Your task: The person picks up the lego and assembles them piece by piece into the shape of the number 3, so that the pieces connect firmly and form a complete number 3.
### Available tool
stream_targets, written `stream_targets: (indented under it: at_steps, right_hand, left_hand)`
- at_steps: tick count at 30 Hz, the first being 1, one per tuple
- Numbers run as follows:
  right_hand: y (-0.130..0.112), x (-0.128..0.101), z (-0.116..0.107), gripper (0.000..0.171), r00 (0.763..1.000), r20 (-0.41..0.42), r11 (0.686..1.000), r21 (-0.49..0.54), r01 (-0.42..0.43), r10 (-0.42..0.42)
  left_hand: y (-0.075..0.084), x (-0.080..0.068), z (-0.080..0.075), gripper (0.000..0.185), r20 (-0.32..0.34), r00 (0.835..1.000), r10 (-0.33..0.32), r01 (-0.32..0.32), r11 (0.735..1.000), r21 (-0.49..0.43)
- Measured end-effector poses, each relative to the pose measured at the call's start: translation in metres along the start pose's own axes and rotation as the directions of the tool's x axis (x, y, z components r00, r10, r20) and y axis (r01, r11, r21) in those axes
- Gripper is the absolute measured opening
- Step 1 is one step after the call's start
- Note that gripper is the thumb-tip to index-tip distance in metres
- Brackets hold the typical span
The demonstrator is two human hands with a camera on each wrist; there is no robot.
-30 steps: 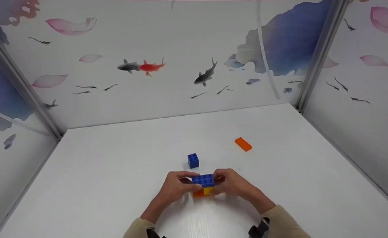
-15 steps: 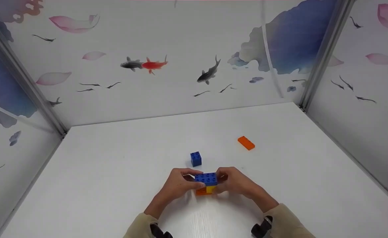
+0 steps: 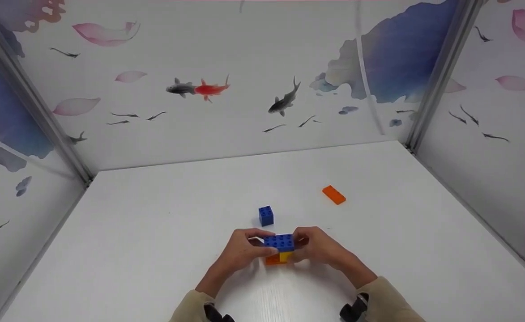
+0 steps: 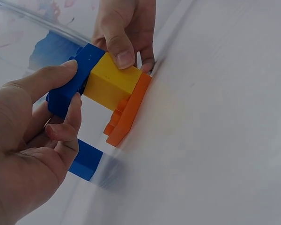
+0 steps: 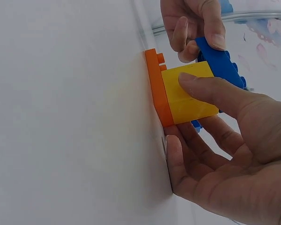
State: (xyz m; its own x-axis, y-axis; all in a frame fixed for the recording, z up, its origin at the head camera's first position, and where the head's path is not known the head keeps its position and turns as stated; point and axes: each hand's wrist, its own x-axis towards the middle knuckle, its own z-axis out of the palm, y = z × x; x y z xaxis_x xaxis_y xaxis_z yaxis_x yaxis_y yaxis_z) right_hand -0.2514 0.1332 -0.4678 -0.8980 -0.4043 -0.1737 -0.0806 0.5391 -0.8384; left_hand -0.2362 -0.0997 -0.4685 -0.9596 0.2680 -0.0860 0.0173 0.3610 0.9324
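Note:
My left hand pinches the left end of a long blue toy brick between thumb and fingers. That brick lies over a yellow brick, which sits on one end of a thin orange brick with its other studs bare. In the right wrist view my right hand has its thumb on the yellow brick's side, with fingers curled at the opposite side. Seen from the left wrist, the blue brick overhangs the yellow one toward the left hand. The orange brick is down at the table.
A small blue brick stands on the white table just beyond my hands. Farther back to the right lies another flat orange brick. Printed panels with fish and petals enclose the table at the back and sides.
The head view has shifted slightly, so the whole scene sits a little farther right. Both hands keep the same hold on the stacked bricks.

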Motion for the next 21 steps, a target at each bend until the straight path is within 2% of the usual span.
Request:
stream_targets:
  at_steps: [5, 14, 21]
  right_hand:
    - [0.0007, -0.0017, 0.0002, 0.027, 1.000, -0.001, 1.000, 0.005, 0.007, -0.007]
    - [-0.0007, -0.0024, 0.0015, 0.029, 1.000, -0.016, 1.000, 0.005, -0.020, 0.020]
    - [-0.0020, -0.0012, 0.0017, 0.033, 0.999, -0.020, 1.000, -0.005, -0.027, 0.027]
  left_hand:
    - [0.0002, -0.0014, 0.0009, 0.037, 0.003, 1.000, 0.011, -0.011, 1.000, -0.014]
    - [-0.0044, -0.0002, 0.0031, 0.041, 0.059, 0.997, 0.055, -0.049, 0.995, -0.085]
    - [-0.0056, -0.0003, 0.0020, 0.044, 0.069, 0.995, 0.065, -0.057, 0.992, -0.114]
